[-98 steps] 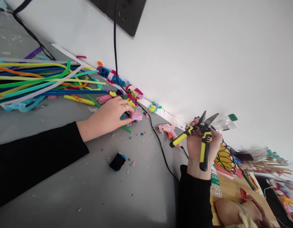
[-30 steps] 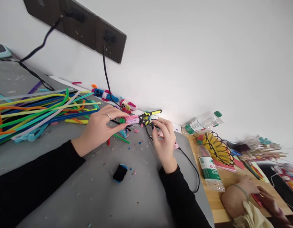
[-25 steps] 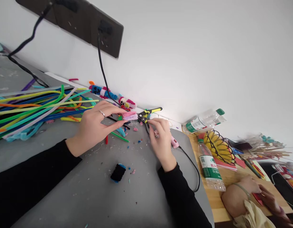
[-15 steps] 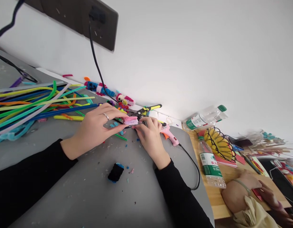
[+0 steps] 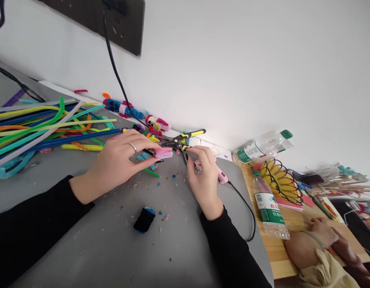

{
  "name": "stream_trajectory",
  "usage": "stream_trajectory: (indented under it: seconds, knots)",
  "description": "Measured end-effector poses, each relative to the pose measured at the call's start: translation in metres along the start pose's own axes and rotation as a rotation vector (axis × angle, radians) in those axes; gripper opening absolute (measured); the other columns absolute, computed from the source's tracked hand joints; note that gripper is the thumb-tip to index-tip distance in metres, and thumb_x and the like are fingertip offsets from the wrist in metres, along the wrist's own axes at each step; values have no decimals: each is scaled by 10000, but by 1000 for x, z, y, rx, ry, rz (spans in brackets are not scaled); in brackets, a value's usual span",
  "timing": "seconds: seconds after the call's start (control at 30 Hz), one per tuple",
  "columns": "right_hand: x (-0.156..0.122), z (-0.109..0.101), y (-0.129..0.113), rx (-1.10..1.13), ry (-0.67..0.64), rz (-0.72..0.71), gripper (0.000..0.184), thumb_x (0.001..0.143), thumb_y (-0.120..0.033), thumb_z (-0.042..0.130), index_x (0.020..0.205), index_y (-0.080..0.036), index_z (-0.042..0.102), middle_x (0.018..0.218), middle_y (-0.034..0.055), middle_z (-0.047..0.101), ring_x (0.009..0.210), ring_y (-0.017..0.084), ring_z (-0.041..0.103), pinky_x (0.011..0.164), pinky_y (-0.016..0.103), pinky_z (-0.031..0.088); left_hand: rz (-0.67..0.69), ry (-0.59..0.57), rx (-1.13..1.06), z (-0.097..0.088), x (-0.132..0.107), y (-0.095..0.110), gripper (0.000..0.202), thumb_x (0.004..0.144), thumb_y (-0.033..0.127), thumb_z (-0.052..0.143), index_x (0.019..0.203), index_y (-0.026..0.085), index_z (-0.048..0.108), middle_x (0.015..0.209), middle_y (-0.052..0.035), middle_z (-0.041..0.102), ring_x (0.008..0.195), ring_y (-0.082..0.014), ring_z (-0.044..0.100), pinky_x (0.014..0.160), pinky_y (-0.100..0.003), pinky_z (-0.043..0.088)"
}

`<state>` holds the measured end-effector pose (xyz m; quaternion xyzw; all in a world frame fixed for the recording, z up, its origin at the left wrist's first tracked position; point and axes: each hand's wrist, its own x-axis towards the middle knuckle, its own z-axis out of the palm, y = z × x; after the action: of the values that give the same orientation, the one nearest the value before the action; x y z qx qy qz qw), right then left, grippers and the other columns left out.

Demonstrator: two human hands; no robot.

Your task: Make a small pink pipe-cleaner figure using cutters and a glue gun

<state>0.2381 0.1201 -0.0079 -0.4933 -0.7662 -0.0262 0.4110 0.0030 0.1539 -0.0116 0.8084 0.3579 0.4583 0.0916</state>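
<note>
My left hand (image 5: pixel 122 162), a ring on one finger, pinches a small folded bundle of pink fuzzy pipe cleaner (image 5: pixel 163 153) between thumb and fingertips. To its right my right hand (image 5: pixel 204 174) is apart from the bundle, thumb and index finger curved with a small gap between them and nothing seen in it. Yellow-and-black pliers (image 5: pixel 180 142) lie just beyond its fingertips. A pink glue gun (image 5: pixel 222 174) lies partly hidden behind this hand. Nearer me on the grey table rests a black fuzzy block (image 5: pixel 144 220) with blue edges.
Many coloured pipe cleaners (image 5: pixel 47 130) spread at the left. Fuzzy figures (image 5: pixel 123 109) lie along the wall under a black cord (image 5: pixel 114 66). On the wooden table at right are water bottles (image 5: pixel 269 210), a yellow wire-rimmed basket (image 5: pixel 281 182) and another person's hands (image 5: pixel 323 232).
My right hand has let go of the pink bundle and moved right, toward the glue gun. My left hand still holds the bundle. The view has shifted slightly.
</note>
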Motion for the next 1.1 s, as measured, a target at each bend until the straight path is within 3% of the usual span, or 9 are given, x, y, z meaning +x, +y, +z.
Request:
stream_trajectory:
  seconds: [0.13, 0.23, 0.33, 0.4, 0.5, 0.57, 0.93, 1.0, 1.1]
  knots:
    - [1, -3, -2, -20, 59, 9, 114, 959, -129, 578, 903, -228, 591, 880, 21, 697, 806, 179, 636, 753, 330, 479, 77, 34, 18, -1, 0, -2, 104, 1006, 296, 609, 1021, 286, 712, 970, -9, 810, 907, -229, 714, 871, -394, 563]
    - [5, -14, 4, -67, 88, 40, 295, 998, -212, 561, 713, -236, 489, 703, -11, 639, 705, 167, 587, 779, 341, 459, 134, 72, 41, -2, 0, -2, 77, 998, 233, 641, 1038, 247, 705, 952, -34, 805, 898, -218, 701, 849, -378, 573]
    - [9, -36, 20, -160, 134, 223, 151, 982, -275, 537, 846, -231, 586, 792, 28, 698, 769, 199, 627, 778, 351, 470, 174, 96, 85, -3, 0, -1, 66, 991, 197, 657, 1040, 210, 699, 924, -51, 798, 864, -206, 680, 813, -368, 579]
    - [10, -54, 33, -222, 49, 395, 74, 908, -288, 569, 906, -220, 597, 867, 54, 720, 765, 208, 639, 729, 343, 463, 167, 85, 85, -3, 1, 0, 64, 992, 201, 654, 1036, 209, 701, 926, -50, 798, 845, -201, 673, 803, -370, 578]
    - [6, -76, 51, -279, -332, 645, 162, 855, -369, 624, 804, -218, 597, 812, 56, 698, 735, 221, 639, 695, 342, 452, 130, 63, 42, -1, 0, 1, 69, 996, 219, 643, 1020, 228, 706, 925, -32, 801, 823, -195, 678, 809, -375, 566]
    - [2, -85, 60, -292, -435, 723, 206, 801, -396, 680, 861, -207, 623, 851, 63, 702, 742, 225, 647, 692, 342, 460, 99, 40, 26, 1, -1, 1, 91, 1004, 265, 624, 1008, 246, 713, 925, -23, 803, 827, -201, 687, 810, -377, 562]
    - [11, -103, 53, -83, -687, 921, 47, 736, -224, 639, 767, -197, 662, 663, 13, 709, 655, 187, 665, 616, 286, 457, 24, 16, 85, 7, -2, 2, 398, 1037, 454, 446, 991, 200, 748, 901, -8, 788, 865, -188, 711, 840, -396, 582]
    - [10, -115, 51, -91, -664, 879, 73, 736, -274, 653, 726, -202, 641, 665, 15, 695, 657, 183, 646, 593, 284, 450, 58, 26, 76, 8, -2, 2, 354, 1044, 422, 474, 995, 202, 748, 908, -14, 795, 854, -190, 710, 829, -385, 584]
    - [6, -132, 48, 48, -495, 876, 208, 732, -363, 701, 806, -228, 561, 782, 39, 730, 714, 207, 692, 550, 280, 483, 98, 26, 58, 8, -2, -1, 234, 1033, 345, 560, 982, 213, 747, 914, -28, 805, 863, -194, 717, 809, -354, 592]
